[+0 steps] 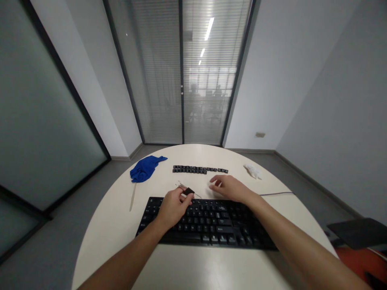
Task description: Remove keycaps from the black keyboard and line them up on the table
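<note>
A black keyboard (pixel 208 223) lies across the table in front of me. Over its upper left part, my left hand (pixel 173 205) is closed around the dark handle of a wire keycap puller (pixel 188 191). Thin metal wires stick out of it on both sides. My right hand (pixel 226 187) hovers at the keyboard's far edge, fingers loosely bent and thumb apart, with nothing visible in it. Beyond both hands, black keycaps (pixel 189 169) stand in two neat rows, the back one reaching further right.
A crumpled blue cloth (pixel 146 168) lies at the far left, with a pale thin stick (pixel 133 197) pointing out from it. Crumpled white tissue (pixel 253 171) is at the far right. A cable (pixel 276 193) runs off the right edge of the round white table (pixel 109 229).
</note>
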A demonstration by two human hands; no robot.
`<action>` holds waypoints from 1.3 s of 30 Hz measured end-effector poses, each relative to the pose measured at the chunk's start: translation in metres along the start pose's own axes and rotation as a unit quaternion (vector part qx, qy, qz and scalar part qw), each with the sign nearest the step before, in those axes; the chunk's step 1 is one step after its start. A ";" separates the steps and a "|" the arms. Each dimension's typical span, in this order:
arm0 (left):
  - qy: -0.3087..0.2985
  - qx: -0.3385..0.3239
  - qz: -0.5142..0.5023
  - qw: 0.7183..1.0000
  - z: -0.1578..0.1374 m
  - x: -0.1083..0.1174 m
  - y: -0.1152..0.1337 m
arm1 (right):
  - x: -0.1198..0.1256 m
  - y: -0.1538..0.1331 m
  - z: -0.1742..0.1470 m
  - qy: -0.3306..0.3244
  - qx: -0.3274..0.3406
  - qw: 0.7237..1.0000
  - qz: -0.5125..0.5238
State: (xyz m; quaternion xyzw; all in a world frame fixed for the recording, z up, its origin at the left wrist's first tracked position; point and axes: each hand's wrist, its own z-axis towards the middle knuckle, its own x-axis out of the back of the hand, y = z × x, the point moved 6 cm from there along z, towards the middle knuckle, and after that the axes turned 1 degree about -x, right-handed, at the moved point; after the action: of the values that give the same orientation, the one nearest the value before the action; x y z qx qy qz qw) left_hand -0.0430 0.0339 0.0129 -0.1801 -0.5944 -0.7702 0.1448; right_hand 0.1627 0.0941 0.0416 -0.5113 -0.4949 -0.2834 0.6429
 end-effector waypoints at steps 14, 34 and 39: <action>-0.012 -0.087 0.202 0.975 -0.006 -0.003 0.023 | -0.032 -0.022 -0.077 -0.063 0.167 0.981 0.071; -0.104 -0.135 0.166 0.971 -0.013 -0.013 0.029 | -0.031 -0.040 -0.078 0.031 0.201 0.978 0.051; -0.098 -0.077 0.026 0.992 -0.008 -0.010 0.023 | -0.031 -0.049 -0.079 0.061 0.215 0.973 0.064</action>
State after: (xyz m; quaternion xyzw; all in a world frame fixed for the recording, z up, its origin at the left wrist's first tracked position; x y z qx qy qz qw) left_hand -0.0248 0.0200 0.0265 -0.2810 -0.5398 -0.7882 0.0917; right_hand 0.1365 -0.0003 0.0328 -0.3731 -0.4703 -0.1596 0.7837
